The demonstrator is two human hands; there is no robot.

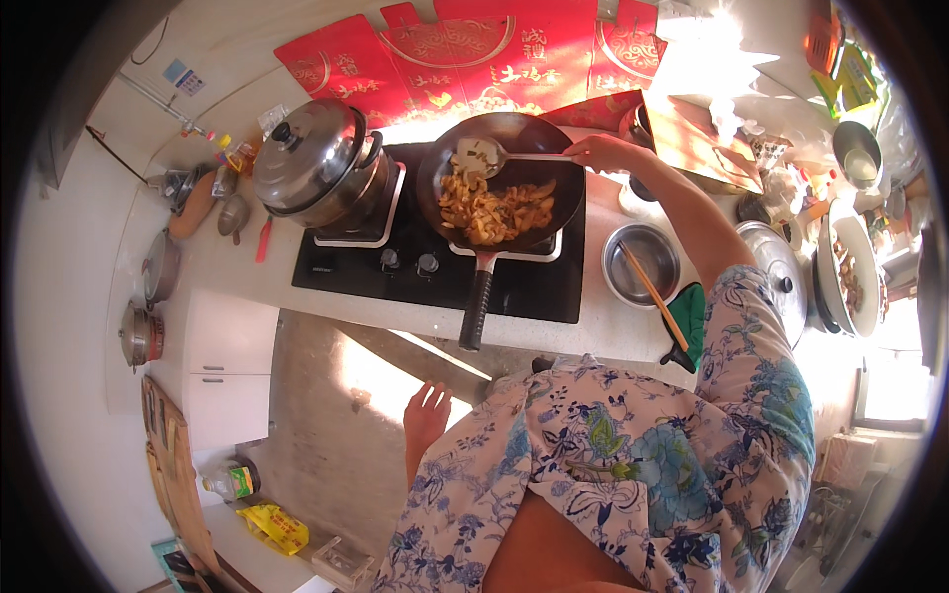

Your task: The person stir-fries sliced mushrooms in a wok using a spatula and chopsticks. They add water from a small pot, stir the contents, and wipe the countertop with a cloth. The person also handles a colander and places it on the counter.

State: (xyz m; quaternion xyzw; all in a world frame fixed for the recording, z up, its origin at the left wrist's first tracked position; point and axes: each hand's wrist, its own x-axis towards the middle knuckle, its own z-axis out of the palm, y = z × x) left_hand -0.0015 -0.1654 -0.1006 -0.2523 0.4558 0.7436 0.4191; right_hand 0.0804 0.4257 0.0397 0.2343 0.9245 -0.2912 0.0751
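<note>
My right hand (606, 152) grips the handle of a metal spatula (482, 158) above the far side of a dark wok (519, 133). Some food clings to the spatula's head. Browned sliced food (497, 211) lies across the bottom of the wok. The wok rests on the right burner of a black glass gas hob (534, 293), and its black-wrapped handle (476, 311) juts over the counter edge toward me. Down by my side hangs my left hand (427, 408), empty, its fingers extended, away from the counter.
A lidded steel pot (315, 159) occupies the left burner. Right of the hob stands a steel bowl (621, 280) with chopsticks (652, 296) across it, beside a green cloth (686, 319). Red cardboard (474, 67) screens the back. A large bowl (836, 252) holds food at far right.
</note>
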